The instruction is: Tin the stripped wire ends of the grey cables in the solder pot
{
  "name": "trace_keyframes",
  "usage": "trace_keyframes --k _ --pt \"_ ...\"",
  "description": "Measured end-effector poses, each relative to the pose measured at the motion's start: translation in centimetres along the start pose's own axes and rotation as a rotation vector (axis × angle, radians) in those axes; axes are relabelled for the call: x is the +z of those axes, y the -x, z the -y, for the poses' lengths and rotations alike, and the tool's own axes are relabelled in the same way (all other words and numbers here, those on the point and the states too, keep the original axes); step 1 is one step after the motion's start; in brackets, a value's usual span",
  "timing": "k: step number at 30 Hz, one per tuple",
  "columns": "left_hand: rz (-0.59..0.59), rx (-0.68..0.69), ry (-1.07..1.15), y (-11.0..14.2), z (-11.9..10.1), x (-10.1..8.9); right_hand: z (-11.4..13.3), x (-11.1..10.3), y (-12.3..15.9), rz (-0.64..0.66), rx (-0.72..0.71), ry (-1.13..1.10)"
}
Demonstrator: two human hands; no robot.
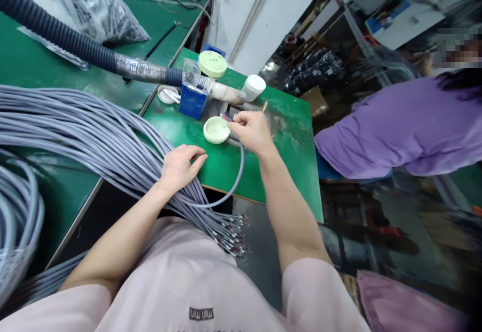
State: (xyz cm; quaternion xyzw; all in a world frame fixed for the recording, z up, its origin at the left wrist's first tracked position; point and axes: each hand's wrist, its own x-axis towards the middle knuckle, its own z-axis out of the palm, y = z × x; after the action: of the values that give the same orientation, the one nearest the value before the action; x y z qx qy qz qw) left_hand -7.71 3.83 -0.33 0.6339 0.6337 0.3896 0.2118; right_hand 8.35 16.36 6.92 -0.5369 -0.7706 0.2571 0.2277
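Cable (pixel 242 163) held in the right hand (pixel 248 130), its wires at a pale green dish

Head view, looking down: the right hand pinches the grey cable near its end, thumb and fingertips closed together. Thin coloured wires (pixel 227 117) poke out from this grip, beside the rim of the shallow, round pale green dish (pixel 213 132); whether they touch it, I cannot tell. From the grip the cable curves down and back to the left, to a thick bundle of grey cables (pixel 113 141).

The left hand (pixel 183 165) lies over that bundle, loosely curved, thumb and forefinger apart with nothing seen between them. The two hands are apart. Below them, the bundle's stripped ends (pixel 229 234) fan out past the near edge of the green surface (pixel 289 156).

Beyond the dish stand a blue box (pixel 193 102), a tub with a yellow-green top (pixel 212 63) and a white cup (pixel 255 85). A dark ribbed hose (pixel 94 53) comes in from upper left, passing the box and ending in a pale nozzle (pixel 226 92) near the cup. Upper left lies a see-through plastic bag (pixel 86 5). At right is a co-worker in purple (pixel 406 126).
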Motion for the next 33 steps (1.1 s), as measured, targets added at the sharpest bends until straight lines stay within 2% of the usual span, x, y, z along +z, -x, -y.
trace_keyframes --k 3,7,12,15,17,20,23,25,29,33 --pt "0.011 0.015 -0.027 0.0 0.1 0.4 -0.3 1.5 -1.6 0.093 -0.005 0.161" --pt "0.029 0.01 -0.027 0.1 -0.2 0.2 -0.8 2.9 -2.7 0.154 0.003 0.328" --pt "0.041 0.012 -0.02 0.0 -0.1 0.1 -1.0 3.8 -3.2 0.181 0.004 0.404" --pt "0.042 0.017 -0.012 0.0 0.1 0.2 -0.9 3.4 -3.1 0.174 0.011 0.384" --pt "0.038 0.019 0.0 0.0 0.1 0.2 -1.2 2.5 -2.8 0.135 0.006 0.329" --pt "0.027 0.01 0.018 -0.1 0.1 0.3 -2.4 0.5 -2.4 -0.007 0.021 0.23" --pt "0.024 0.004 0.015 -0.1 0.1 0.3 -4.8 -0.8 -2.2 -0.178 0.113 0.19" --pt "0.023 0.004 0.012 -0.1 0.1 0.3 -6.4 -0.9 -2.3 -0.248 0.184 0.204" --pt "0.014 -0.004 0.003 -0.1 0.0 0.3 -8.6 0.0 -2.6 -0.267 0.276 0.264" --pt "0.01 0.005 -0.009 -0.1 0.0 0.4 -9.0 0.7 -2.8 -0.257 0.307 0.322"
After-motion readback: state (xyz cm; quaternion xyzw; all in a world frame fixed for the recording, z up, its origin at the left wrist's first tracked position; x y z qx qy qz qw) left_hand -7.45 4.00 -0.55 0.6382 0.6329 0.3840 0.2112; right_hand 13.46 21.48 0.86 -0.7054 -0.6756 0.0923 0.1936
